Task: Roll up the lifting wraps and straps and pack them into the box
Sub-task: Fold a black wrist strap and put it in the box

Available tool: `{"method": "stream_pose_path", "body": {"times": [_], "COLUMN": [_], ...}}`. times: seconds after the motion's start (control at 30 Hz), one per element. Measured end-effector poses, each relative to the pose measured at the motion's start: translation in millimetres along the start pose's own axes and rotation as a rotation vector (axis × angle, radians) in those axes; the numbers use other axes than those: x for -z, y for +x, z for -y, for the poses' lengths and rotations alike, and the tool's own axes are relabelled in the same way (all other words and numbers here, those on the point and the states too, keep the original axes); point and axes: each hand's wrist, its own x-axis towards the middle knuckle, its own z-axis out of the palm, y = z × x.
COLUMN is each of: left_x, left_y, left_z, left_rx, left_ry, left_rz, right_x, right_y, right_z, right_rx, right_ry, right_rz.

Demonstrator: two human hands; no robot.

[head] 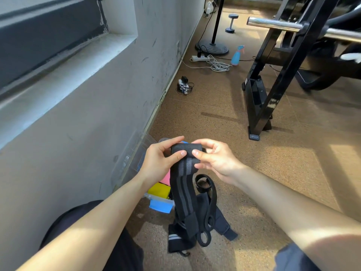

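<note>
A black lifting wrap with grey stripes (184,184) hangs between my hands, its top end wound into a small roll (187,148). My left hand (162,159) pinches the roll's left side, thumb on the front. On the roll's right side, my right hand (213,159) pinches it the same way. The wrap's loose tail drops to a pile of black straps (207,218) on the floor below. A clear plastic box (134,153) stands against the wall behind my left hand, with pink, yellow and blue items (159,191) inside.
A grey wall and skirting run along the left. A black rack leg (259,106) and a chrome barbell (277,23) stand at the right. Further off lie a power strip with cables (209,61), a blue spray bottle (237,55), a fan base and a dumbbell.
</note>
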Motion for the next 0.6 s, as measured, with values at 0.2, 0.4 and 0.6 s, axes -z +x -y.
{"method": "stream_pose_path", "body": {"times": [0.2, 0.4, 0.6], "left_x": [-2, 1, 1], "left_y": [-2, -1, 0], "left_z": [-9, -17, -13], "left_rx": [0.164, 0.272, 0.249], "left_ry": [-0.103, -0.09, -0.209], "left_rz": [0.129, 0.154, 0.088], "right_x": [2, 0, 2], "right_y": [1, 4, 8], "right_z": [1, -5, -3], "right_rx": [0.122, 0.209, 0.175], "right_ry": [-0.082, -0.1, -0.12], "right_rz": [0.0, -0.027, 0.035]}}
